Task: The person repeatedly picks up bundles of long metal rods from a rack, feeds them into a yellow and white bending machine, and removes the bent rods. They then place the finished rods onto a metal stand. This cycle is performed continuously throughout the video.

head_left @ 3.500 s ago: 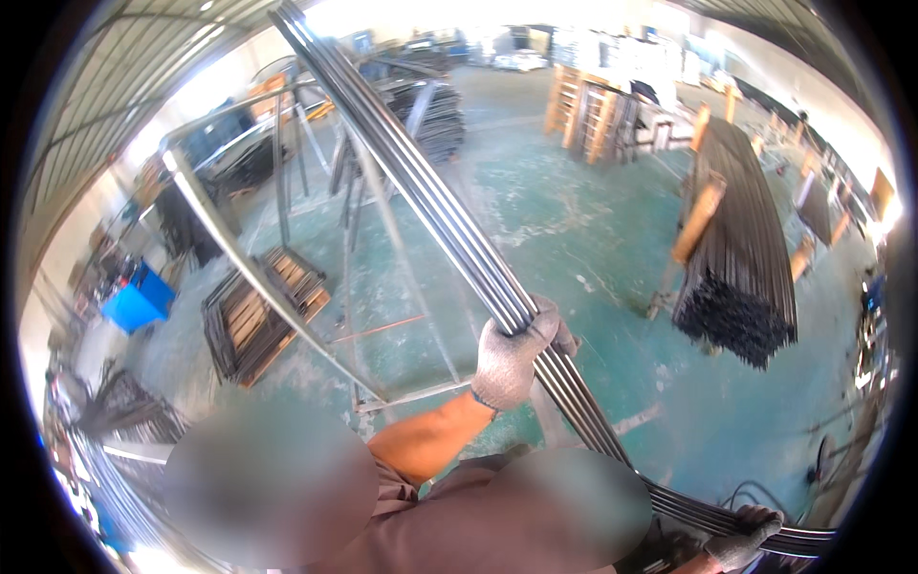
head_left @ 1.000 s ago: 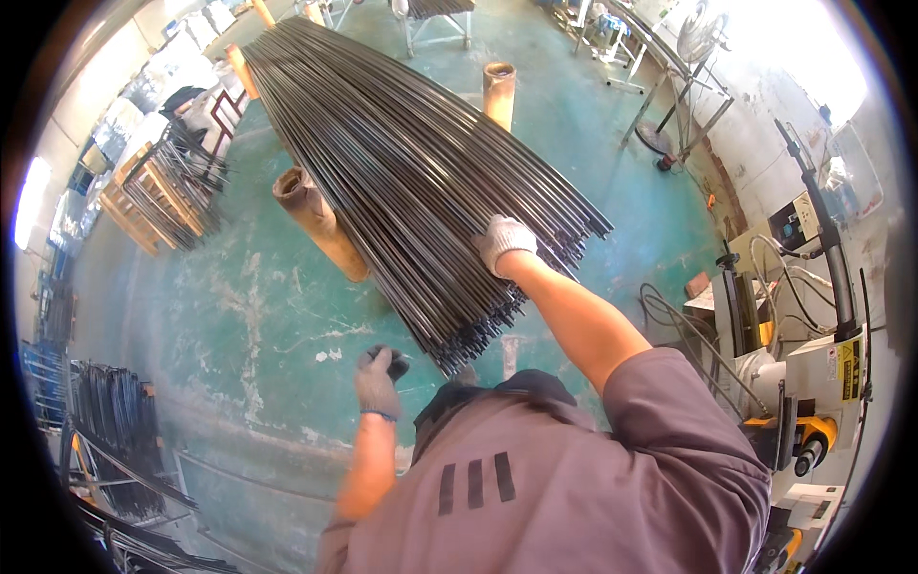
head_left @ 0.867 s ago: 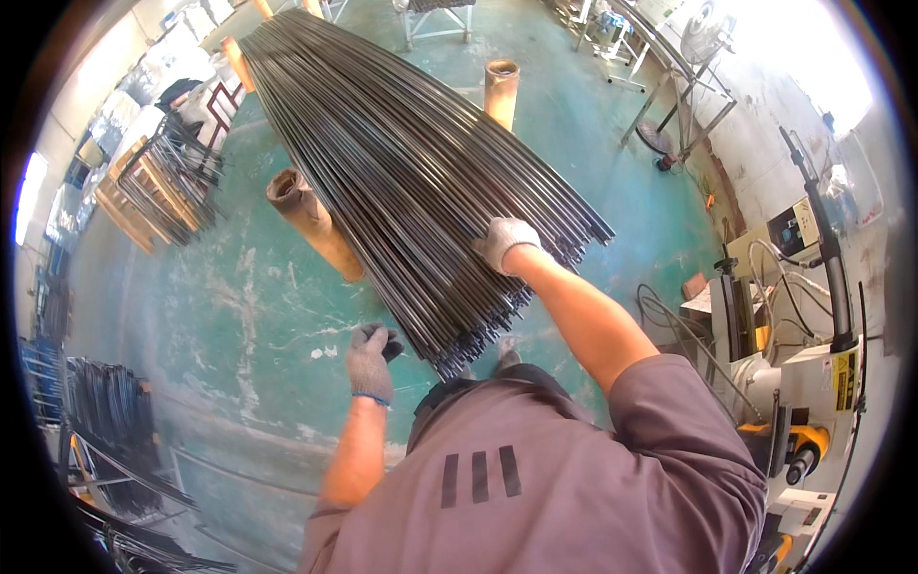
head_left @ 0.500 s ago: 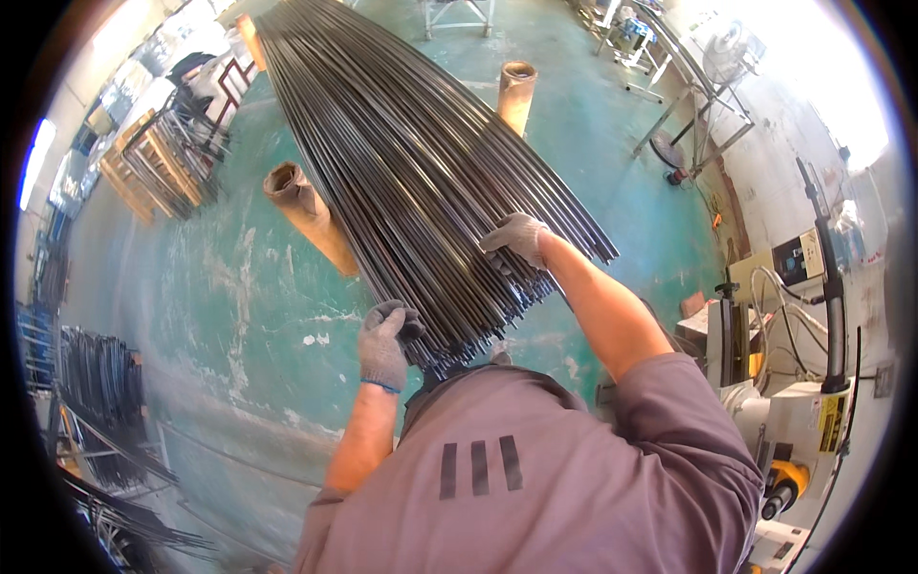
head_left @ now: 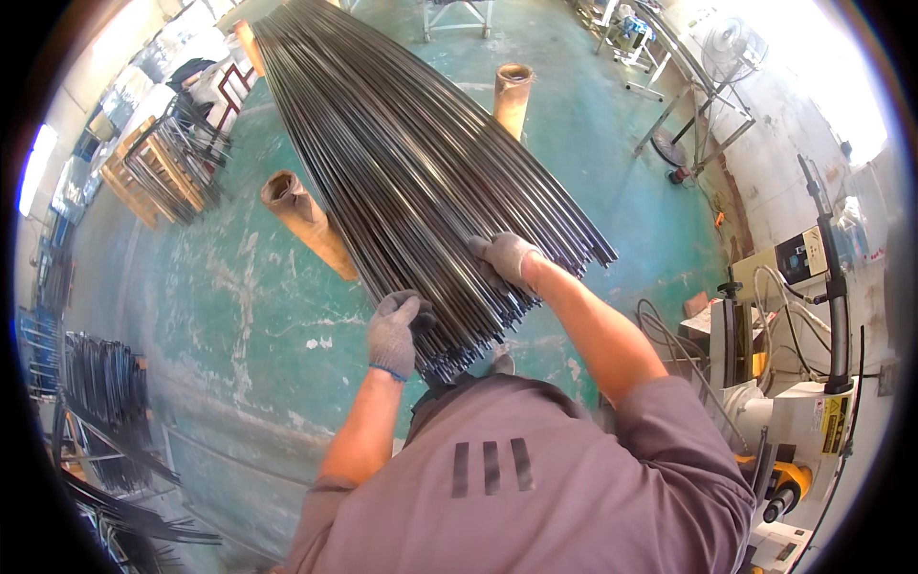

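A wide layer of long dark metal rods (head_left: pixel 402 163) fans out in front of me, its uneven near ends close to my waist. My left hand (head_left: pixel 394 335), in a grey knit glove with a blue cuff, is closed at the left edge of the rods, near their ends. Farther up and to the right, my gloved right hand (head_left: pixel 505 258) lies on top of the layer with its fingers curled around some rods. Its fingertips are partly hidden, so how many rods it grips does not show.
Brown cardboard tubes stick out beside the rods, one on the left (head_left: pixel 311 225) and one on the right (head_left: pixel 513 100). A machine with hoses (head_left: pixel 794 411) stands at the right, below a fan (head_left: pixel 732 48). Wooden frames (head_left: pixel 153 172) and dark rod bundles (head_left: pixel 105 383) are on the left.
My left hand has moved slightly up and right along the rod edge. My right hand has shifted a little left and down, its fingers turned more onto the rods.
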Demonstrator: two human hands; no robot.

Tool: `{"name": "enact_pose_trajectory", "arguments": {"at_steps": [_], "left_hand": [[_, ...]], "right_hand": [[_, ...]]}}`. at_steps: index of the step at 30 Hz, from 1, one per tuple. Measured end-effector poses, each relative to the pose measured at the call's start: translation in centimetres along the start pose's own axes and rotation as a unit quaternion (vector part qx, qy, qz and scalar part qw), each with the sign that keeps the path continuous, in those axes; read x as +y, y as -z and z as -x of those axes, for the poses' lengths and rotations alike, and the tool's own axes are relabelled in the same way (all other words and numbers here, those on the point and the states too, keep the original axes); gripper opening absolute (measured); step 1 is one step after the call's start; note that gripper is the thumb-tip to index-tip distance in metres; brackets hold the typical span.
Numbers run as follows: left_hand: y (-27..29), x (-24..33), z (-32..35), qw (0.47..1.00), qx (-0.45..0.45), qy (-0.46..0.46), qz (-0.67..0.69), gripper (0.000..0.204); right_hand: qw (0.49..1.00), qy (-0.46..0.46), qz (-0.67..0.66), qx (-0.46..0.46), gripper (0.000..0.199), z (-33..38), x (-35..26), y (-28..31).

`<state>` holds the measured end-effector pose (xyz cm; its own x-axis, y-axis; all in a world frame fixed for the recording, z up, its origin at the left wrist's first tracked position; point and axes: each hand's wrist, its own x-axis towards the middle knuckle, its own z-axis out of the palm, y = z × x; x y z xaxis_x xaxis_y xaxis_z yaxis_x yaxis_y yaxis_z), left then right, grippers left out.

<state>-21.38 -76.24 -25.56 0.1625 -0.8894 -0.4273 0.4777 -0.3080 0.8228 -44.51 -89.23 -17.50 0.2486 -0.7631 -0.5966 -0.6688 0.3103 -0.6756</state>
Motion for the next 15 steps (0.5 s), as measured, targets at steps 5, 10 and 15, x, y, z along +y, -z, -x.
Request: {"name": "enact_pose_trajectory", "arguments": {"at_steps": [5, 10, 15], "left_hand": [[-3.3, 1.5, -5.0, 0.997, -0.072, 0.022, -0.008, 0.028], [-6.7, 2.6, -12.0, 0.97, -0.191, 0.138, 0.067, 0.036], [-8.5, 2.9, -13.8, 0.956, -0.173, 0.19, 0.144, 0.031]], "right_hand": [[0.988, -0.081, 0.123, 0.041, 0.065, 10.4, 4.8, -1.3], [0.95, -0.258, 0.144, 0.099, 0.052, 27.7, 17.5, -6.8], [0.845, -0.436, 0.258, 0.171, 0.034, 46.6, 26.4, -13.3]]}}
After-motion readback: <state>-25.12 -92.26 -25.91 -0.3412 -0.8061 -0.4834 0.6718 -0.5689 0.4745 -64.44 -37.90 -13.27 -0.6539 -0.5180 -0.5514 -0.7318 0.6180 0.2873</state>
